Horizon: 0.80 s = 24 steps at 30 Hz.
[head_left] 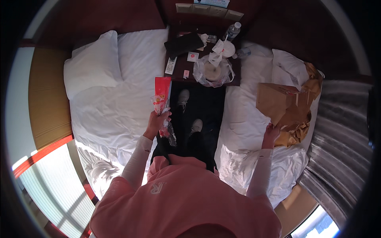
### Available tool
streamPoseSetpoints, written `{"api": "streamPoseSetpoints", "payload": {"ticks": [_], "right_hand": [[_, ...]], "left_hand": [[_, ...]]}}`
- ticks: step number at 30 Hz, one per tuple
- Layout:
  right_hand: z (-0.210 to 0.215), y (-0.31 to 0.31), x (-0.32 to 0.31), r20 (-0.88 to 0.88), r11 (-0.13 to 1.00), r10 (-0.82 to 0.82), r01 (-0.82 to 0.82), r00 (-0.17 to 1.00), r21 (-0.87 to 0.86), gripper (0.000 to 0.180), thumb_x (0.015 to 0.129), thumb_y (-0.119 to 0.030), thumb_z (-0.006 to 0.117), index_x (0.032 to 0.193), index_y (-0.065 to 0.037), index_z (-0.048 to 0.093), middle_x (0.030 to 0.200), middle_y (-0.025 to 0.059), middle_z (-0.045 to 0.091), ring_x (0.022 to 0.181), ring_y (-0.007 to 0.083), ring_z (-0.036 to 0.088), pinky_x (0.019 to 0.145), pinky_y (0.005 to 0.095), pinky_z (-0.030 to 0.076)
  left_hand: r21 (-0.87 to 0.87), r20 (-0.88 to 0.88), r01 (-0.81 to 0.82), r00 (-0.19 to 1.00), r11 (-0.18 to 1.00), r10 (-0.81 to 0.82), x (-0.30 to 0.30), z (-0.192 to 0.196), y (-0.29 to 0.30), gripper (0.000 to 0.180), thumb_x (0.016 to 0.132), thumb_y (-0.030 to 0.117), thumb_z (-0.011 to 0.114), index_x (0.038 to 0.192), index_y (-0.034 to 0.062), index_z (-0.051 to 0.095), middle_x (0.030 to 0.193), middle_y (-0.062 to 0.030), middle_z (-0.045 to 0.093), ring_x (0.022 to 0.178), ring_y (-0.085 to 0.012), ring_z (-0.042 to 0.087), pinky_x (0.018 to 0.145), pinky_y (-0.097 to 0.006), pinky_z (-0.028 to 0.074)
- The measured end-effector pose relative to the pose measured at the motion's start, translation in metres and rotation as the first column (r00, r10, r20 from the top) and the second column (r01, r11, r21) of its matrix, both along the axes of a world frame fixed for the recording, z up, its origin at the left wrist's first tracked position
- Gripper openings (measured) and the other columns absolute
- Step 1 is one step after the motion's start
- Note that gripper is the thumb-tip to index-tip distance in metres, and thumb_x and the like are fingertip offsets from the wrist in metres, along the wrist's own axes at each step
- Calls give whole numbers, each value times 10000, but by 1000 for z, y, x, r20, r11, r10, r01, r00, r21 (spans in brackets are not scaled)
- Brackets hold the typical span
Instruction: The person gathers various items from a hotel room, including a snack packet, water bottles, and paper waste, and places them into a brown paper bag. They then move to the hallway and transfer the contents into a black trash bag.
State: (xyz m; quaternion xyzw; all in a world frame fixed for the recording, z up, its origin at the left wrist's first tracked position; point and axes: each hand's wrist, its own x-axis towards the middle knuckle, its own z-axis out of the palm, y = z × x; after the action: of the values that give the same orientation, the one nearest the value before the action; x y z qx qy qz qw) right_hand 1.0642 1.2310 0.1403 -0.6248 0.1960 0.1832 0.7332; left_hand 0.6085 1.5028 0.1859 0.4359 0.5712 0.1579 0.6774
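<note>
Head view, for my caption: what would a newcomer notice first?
The bright red packet in the left hand, near the edge of the left bed, probably draws the eye. Next comes the brown paper bag on the right bed, with the right hand at its near edge.

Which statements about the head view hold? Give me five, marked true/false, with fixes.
1. The left hand holds red and clear plastic packaging. True.
2. The right hand is around a clear plastic bottle with a white cap. False: it is at the edge of a large brown paper bag.
3. The brown paper bag lies on the white-sheeted bed on the right. True.
4. A flat black rectangular case lies on the left bed. False: it lies on the dark table between the beds.
5. A translucent plastic bag sits on that table. True.
</note>
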Motion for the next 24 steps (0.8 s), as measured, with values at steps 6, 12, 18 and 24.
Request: {"api": "streamPoseSetpoints", "payload": {"ticks": [6,12,18,24], "right_hand": [[-22,41,23,-258,984,-39,82,965,159,594,879,-588,538,1249,-132,451,1138,108,592,952,219,600,734,301,511],[-6,101,-29,-237,938,257,-183,937,294,503,964,-436,494,1325,-88,453,1189,114,585,955,201,601,756,292,506],[-22,264,-140,-225,606,750,-510,622,610,537,938,-273,574,1378,-21,399,1312,191,513,1139,296,560,888,363,510],[-92,430,-178,-558,881,470,-332,684,336,292,903,-254,642,1091,-63,526,1018,98,577,955,279,604,867,428,521]], "left_hand": [[-156,104,-70,991,985,86,8,-18,101,295,863,90,603,1133,-26,584,927,-86,649,795,-187,636,722,-316,510],[-268,415,-111,883,957,219,62,-85,202,374,863,60,612,1231,18,561,955,-32,643,855,-163,617,771,-322,500],[-43,136,-57,989,997,62,109,-148,306,321,797,49,639,1118,23,638,888,-28,662,737,-127,578,630,-264,440],[-225,101,-37,993,974,61,99,-140,335,290,817,90,668,1093,5,646,803,-29,618,698,-159,598,646,-308,478]]}}
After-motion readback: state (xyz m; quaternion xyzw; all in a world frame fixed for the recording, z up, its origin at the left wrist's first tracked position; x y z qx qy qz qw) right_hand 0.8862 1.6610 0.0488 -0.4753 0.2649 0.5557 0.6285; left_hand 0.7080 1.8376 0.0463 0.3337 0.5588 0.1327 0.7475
